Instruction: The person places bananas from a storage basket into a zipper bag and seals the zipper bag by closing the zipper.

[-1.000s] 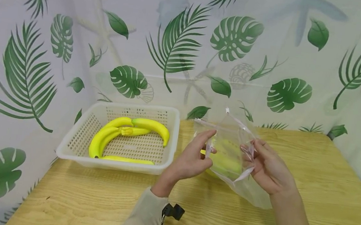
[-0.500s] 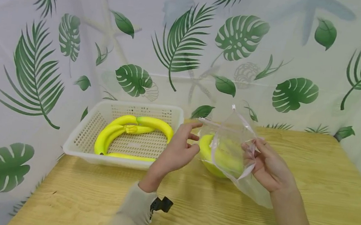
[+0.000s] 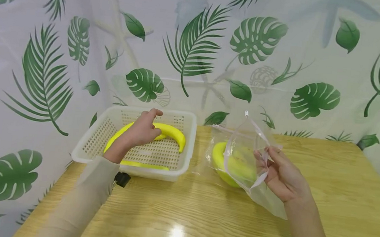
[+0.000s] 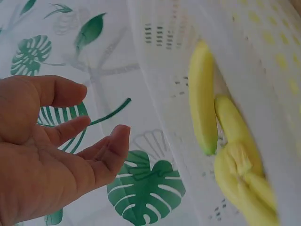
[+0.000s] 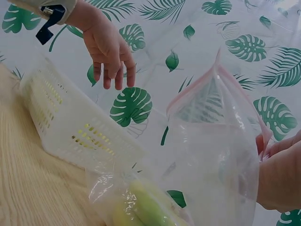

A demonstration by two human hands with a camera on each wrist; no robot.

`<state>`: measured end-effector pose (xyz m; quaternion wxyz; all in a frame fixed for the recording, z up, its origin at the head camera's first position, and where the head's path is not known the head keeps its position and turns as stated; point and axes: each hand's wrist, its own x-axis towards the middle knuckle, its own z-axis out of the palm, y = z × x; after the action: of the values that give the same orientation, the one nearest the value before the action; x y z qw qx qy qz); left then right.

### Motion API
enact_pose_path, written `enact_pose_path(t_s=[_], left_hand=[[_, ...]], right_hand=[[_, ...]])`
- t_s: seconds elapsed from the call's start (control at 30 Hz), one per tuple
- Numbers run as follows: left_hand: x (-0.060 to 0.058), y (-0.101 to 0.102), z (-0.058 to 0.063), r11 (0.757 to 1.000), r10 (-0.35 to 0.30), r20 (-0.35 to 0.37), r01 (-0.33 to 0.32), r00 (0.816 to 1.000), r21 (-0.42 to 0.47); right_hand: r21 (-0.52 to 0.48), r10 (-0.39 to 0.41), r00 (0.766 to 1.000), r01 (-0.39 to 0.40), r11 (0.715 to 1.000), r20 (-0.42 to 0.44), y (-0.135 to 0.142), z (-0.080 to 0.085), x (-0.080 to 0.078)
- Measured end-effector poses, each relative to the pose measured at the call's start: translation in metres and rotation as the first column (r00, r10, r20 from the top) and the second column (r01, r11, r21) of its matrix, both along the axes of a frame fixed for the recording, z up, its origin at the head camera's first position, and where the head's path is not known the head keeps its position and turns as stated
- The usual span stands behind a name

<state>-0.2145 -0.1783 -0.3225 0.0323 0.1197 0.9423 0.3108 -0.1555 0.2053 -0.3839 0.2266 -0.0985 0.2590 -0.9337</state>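
Observation:
My left hand (image 3: 142, 129) hovers over the white plastic basket (image 3: 190, 145), its fingers loosely bent with nothing between them. Several yellow bananas (image 3: 171, 131) lie in that basket; in the left wrist view a single banana (image 4: 203, 99) rests beside a bunch (image 4: 240, 165). My right hand (image 3: 282, 177) pinches the edge of a clear zip bag (image 3: 243, 139) with a pinkish seal. The bag's mouth stands apart, and yellow-green bananas (image 3: 231, 164) lie inside it on the table. In the right wrist view the held rim of the bag (image 5: 211, 141) rises to a peak.
The wooden table (image 3: 153, 214) carries the basket on the left and the bag to its right. A white cloth (image 3: 191, 38) printed with green leaves hangs behind and at the sides. The basket's raised walls stand between the two areas.
My left hand has let go of the bag's edge and moved left, up over the basket. My right hand stays at the bag. The view has shifted slightly.

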Motion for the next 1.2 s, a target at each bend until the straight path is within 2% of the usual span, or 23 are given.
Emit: enact_pose_path(t_s=[0.07,0.1,0.17,0.3,0.47,0.53,0.57,0.6,0.7,0.73,0.83,0.9,0.93,1.0,1.07,1.17,1.2], left_hand=[[-0.01,-0.002,0.004,0.991,-0.042,0.019,0.044,0.999,-0.129],[-0.015,-0.001,0.005,0.978,-0.072,0.032,0.077,0.997,-0.194],[-0.026,0.001,0.005,0.938,-0.144,0.06,0.156,0.988,-0.31],[-0.046,0.009,-0.004,0.808,-0.28,0.126,0.304,0.952,-0.505],[-0.064,0.013,-0.019,0.62,-0.355,0.202,0.392,0.913,-0.68],[-0.07,0.014,-0.027,0.565,-0.381,0.214,0.41,0.899,-0.716],[-0.073,0.014,-0.032,0.549,-0.397,0.215,0.418,0.892,-0.724],[-0.076,0.014,-0.037,0.537,-0.417,0.212,0.427,0.884,-0.727],[-0.08,0.014,-0.052,0.532,-0.468,0.189,0.446,0.863,-0.72],[-0.08,0.013,-0.056,0.52,-0.495,0.172,0.449,0.852,-0.727],[-0.079,0.01,-0.065,0.455,-0.575,0.097,0.417,0.812,-0.787],[-0.079,0.008,-0.067,0.408,-0.635,0.027,0.366,0.772,-0.837],[-0.08,0.007,-0.068,0.397,-0.654,-0.001,0.342,0.757,-0.852],[-0.081,0.004,-0.069,0.398,-0.67,-0.037,0.317,0.741,-0.861],[-0.085,0.003,-0.07,0.41,-0.67,-0.049,0.315,0.74,-0.856],[-0.092,0.003,-0.069,0.44,-0.623,-0.006,0.345,0.782,-0.829],[-0.094,0.004,-0.069,0.455,-0.596,0.015,0.353,0.803,-0.818]], right_hand=[[0.002,-0.005,1.0,0.005,1.0,0.003,0.001,-0.001,0.0],[0.003,-0.005,1.0,0.005,1.0,0.002,0.002,-0.002,-0.001],[0.015,-0.013,1.0,0.013,1.0,-0.006,0.002,-0.004,-0.001],[0.054,-0.026,0.999,0.028,0.998,-0.038,-0.001,-0.008,-0.001],[0.105,-0.028,0.999,0.032,0.994,-0.044,-0.007,-0.009,0.003],[0.121,-0.039,0.999,0.042,0.992,-0.031,-0.007,-0.008,0.005],[0.13,-0.045,0.999,0.048,0.99,-0.028,-0.007,-0.008,0.006],[0.139,-0.052,0.998,0.054,0.989,-0.023,-0.007,-0.008,0.007],[0.155,-0.068,0.998,0.069,0.985,-0.015,-0.006,-0.007,0.01],[0.158,-0.068,0.998,0.069,0.985,-0.016,-0.006,-0.007,0.01],[0.148,-0.061,0.998,0.063,0.987,-0.016,-0.005,-0.006,0.011],[0.133,-0.059,0.998,0.06,0.989,-0.017,-0.004,-0.005,0.01],[0.126,-0.058,0.998,0.06,0.99,-0.02,-0.004,-0.005,0.009],[0.115,-0.06,0.998,0.062,0.991,-0.023,-0.003,-0.004,0.008],[0.111,-0.061,0.998,0.063,0.992,-0.027,-0.002,-0.003,0.007],[0.118,-0.067,0.997,0.07,0.991,-0.031,0.001,-0.002,0.004],[0.12,-0.07,0.997,0.073,0.99,-0.031,0.001,-0.002,0.003]])
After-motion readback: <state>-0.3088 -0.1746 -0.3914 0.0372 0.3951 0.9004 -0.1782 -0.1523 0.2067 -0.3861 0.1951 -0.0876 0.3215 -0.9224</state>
